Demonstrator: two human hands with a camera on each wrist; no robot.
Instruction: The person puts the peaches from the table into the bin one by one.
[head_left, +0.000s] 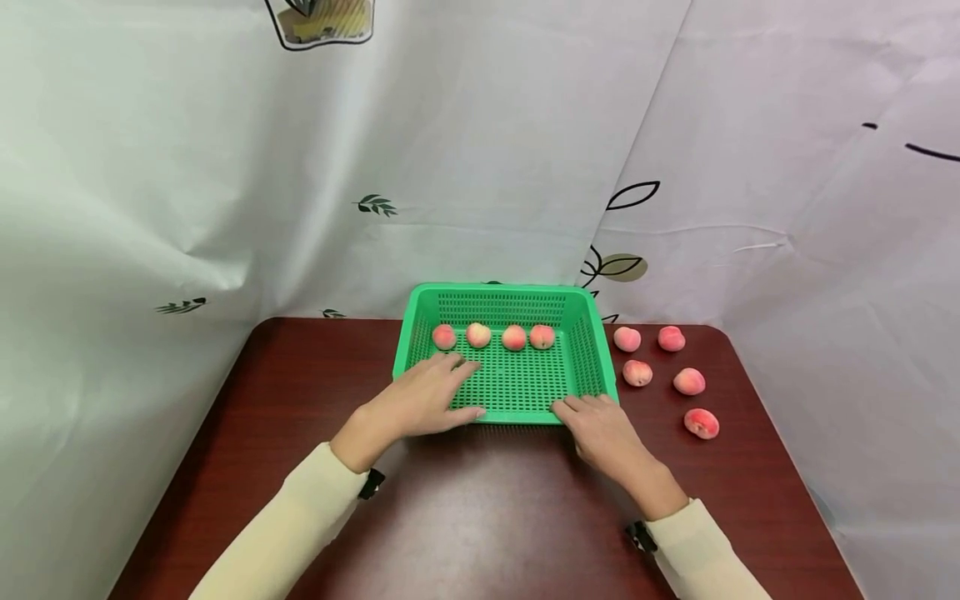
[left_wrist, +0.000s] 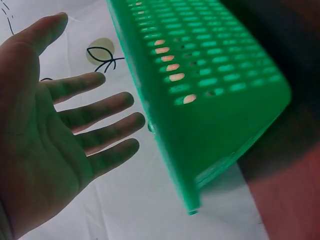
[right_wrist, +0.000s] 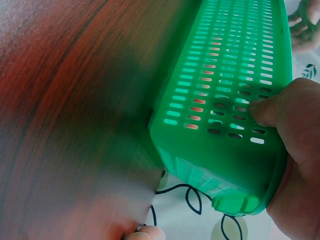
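A green slotted basket stands on a dark red table, with a row of several peaches along its far wall. My left hand hovers over the near left corner. In the left wrist view its fingers are straight and spread, a little apart from the basket wall. My right hand is at the near right corner. In the right wrist view its thumb presses the slotted wall while the hand wraps round the corner.
Several loose peaches lie on the table to the right of the basket. A white leaf-print sheet hangs behind and on both sides. The table's right edge is close to the loose peaches.
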